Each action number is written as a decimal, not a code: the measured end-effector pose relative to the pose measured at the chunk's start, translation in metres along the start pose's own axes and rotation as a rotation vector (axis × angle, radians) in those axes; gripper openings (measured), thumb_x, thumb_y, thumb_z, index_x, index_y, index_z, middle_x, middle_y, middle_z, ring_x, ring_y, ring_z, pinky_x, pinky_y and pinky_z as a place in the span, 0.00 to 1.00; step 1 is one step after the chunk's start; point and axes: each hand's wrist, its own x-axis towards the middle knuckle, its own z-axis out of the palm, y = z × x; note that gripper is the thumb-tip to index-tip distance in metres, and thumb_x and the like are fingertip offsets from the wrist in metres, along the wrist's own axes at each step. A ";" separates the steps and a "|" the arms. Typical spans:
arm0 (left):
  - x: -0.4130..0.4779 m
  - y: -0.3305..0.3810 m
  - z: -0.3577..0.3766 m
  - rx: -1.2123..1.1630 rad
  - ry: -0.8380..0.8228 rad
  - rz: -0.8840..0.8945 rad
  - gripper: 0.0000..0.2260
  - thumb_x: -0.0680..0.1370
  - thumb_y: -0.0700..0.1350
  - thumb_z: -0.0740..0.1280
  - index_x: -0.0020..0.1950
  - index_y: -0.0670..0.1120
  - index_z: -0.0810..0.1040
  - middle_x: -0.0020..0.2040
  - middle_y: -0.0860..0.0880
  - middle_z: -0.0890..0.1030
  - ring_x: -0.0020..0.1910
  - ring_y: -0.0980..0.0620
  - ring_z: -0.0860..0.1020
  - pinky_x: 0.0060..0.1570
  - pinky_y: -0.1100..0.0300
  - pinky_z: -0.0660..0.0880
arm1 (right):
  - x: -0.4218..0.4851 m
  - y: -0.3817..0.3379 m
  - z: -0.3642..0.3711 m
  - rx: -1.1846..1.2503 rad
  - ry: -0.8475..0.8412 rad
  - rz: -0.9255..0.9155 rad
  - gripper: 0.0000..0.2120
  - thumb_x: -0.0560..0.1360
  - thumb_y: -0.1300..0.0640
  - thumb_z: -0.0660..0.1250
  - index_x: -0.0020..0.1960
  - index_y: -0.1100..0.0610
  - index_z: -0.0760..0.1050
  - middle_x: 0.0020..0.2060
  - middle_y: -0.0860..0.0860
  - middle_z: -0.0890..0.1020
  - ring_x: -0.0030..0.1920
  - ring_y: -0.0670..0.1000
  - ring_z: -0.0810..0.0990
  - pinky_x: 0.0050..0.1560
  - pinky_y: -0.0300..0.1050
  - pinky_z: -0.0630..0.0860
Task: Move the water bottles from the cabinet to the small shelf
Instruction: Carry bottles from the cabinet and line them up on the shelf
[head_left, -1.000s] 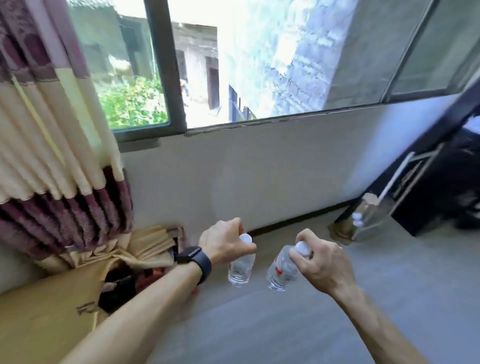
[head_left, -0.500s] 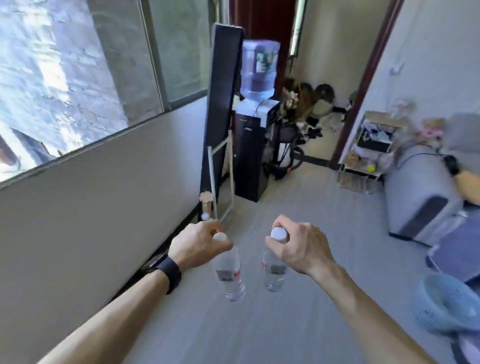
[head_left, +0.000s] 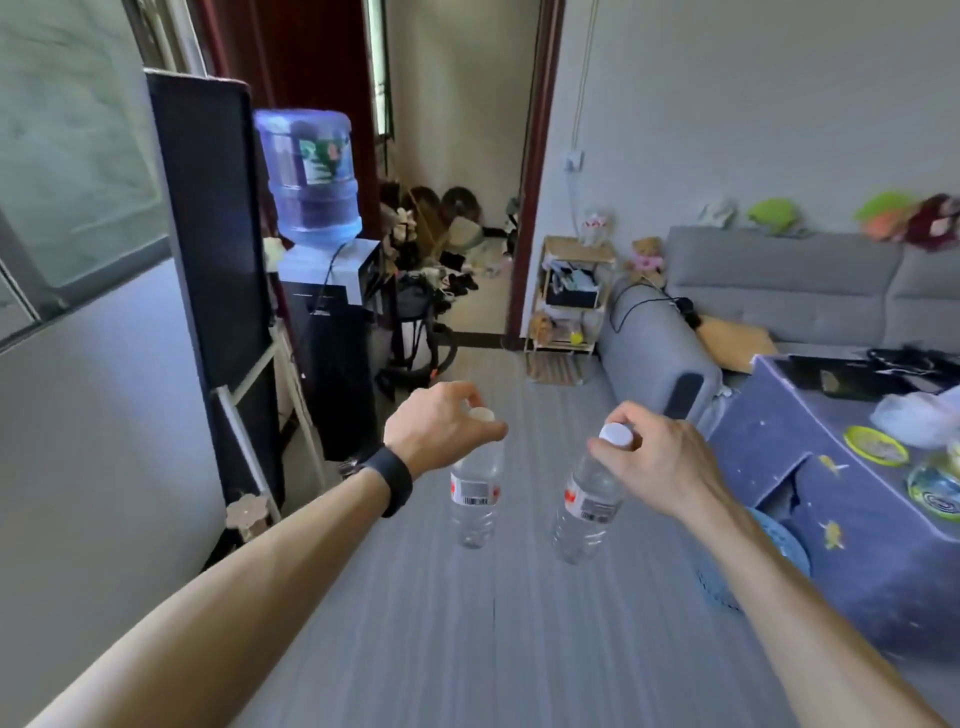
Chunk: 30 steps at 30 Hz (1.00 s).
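My left hand (head_left: 439, 423) grips a clear water bottle (head_left: 475, 493) by its white cap, and the bottle hangs upright over the grey floor. My right hand (head_left: 657, 462) holds a second clear water bottle (head_left: 587, 506) the same way, slightly tilted. Both bottles carry white and red labels. A black watch sits on my left wrist. A small wooden shelf (head_left: 569, 296) stands far ahead against the right wall, beside the doorway, with clutter on its levels.
A water dispenser (head_left: 322, 291) with a blue jug and a tall black panel (head_left: 213, 249) line the left wall. A grey sofa (head_left: 769, 306) and a blue-covered table (head_left: 831, 467) with dishes fill the right. A blue basket (head_left: 779, 540) lies near the table.
The view has swung right from the window wall into the room. Both hands still carry the bottles, and the shelf and sofa now appear closer and more central.
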 end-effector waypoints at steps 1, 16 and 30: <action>0.017 0.004 0.002 0.002 -0.008 0.016 0.15 0.66 0.64 0.71 0.43 0.56 0.76 0.43 0.55 0.80 0.42 0.53 0.79 0.38 0.59 0.77 | 0.013 0.004 -0.001 -0.004 0.016 0.012 0.12 0.69 0.42 0.67 0.42 0.49 0.71 0.35 0.49 0.80 0.40 0.58 0.76 0.39 0.49 0.75; 0.299 0.065 0.054 0.018 0.001 0.037 0.15 0.63 0.65 0.69 0.42 0.57 0.78 0.41 0.55 0.81 0.42 0.53 0.79 0.42 0.56 0.81 | 0.263 0.103 0.026 0.096 0.041 0.038 0.11 0.66 0.43 0.68 0.40 0.48 0.71 0.30 0.46 0.78 0.38 0.55 0.76 0.39 0.50 0.76; 0.558 0.093 0.102 0.169 0.030 0.091 0.09 0.70 0.61 0.66 0.45 0.59 0.77 0.38 0.55 0.80 0.38 0.53 0.78 0.34 0.61 0.74 | 0.518 0.175 0.076 -0.067 0.007 -0.042 0.12 0.75 0.39 0.63 0.46 0.47 0.68 0.32 0.46 0.77 0.40 0.57 0.75 0.34 0.46 0.67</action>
